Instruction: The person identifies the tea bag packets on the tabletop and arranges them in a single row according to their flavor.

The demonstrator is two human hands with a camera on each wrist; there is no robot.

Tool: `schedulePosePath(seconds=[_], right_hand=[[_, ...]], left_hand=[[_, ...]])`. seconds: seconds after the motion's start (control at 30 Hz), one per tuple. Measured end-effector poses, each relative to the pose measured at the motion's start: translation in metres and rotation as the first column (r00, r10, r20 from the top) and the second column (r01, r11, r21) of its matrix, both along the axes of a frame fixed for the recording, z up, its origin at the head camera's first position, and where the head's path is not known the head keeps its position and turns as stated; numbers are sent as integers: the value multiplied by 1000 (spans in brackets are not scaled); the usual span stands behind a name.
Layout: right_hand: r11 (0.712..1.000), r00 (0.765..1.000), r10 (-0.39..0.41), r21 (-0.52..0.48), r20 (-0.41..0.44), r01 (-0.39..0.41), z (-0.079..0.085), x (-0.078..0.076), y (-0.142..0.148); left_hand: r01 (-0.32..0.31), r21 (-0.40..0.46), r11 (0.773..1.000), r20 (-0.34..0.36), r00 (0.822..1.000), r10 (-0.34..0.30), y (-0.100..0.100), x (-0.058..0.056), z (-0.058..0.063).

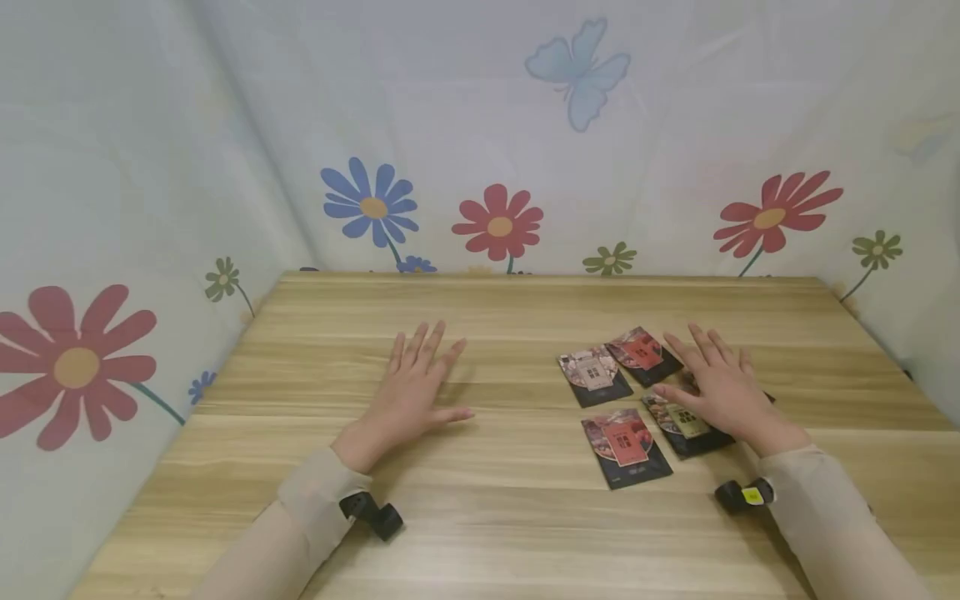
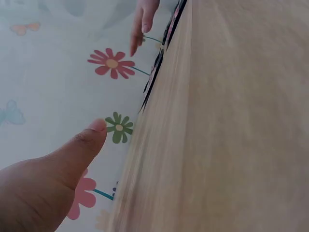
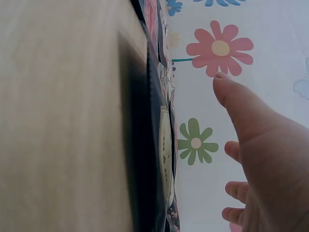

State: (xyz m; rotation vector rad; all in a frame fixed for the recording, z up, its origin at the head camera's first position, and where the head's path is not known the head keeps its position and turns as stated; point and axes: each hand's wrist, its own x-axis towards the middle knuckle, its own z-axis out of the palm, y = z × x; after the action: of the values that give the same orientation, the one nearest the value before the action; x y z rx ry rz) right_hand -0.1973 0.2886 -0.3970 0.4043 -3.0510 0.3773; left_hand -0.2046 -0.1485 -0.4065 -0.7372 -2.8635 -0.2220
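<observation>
Several flat dark packets with printed fronts lie on the wooden table, right of its middle. One has a pale pink label [image 1: 595, 375], one behind it a red label [image 1: 643, 354], and a nearer one a larger red label [image 1: 627, 447]. The packet with a yellowish label [image 1: 686, 423] is partly under my right hand [image 1: 723, 392]; a further dark edge shows beyond that hand. This hand hovers with spread fingers, its thumb [image 3: 251, 111] apart from the packets. My left hand [image 1: 412, 387], fingers spread too, is over the table's left half and holds nothing.
The wooden table top [image 1: 480, 533] reaches back to a white cloth wall [image 1: 465, 108] printed with flowers and a butterfly. Another cloth side [image 1: 112, 208] stands at the left. Each wrist wears a small black camera, such as the left one [image 1: 372, 515].
</observation>
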Motion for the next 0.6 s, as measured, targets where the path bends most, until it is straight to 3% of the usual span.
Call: schedulePosePath(seconds=[0.23, 0.6], right_hand=[[999, 997, 30, -13, -72, -31, 2, 2, -3], [994, 987, 72, -66, -141, -82, 9, 18, -18]], left_hand=[[20, -1, 1000, -39, 999, -20, 7, 0, 5], [124, 16, 992, -160, 980, -120, 29, 5, 12]])
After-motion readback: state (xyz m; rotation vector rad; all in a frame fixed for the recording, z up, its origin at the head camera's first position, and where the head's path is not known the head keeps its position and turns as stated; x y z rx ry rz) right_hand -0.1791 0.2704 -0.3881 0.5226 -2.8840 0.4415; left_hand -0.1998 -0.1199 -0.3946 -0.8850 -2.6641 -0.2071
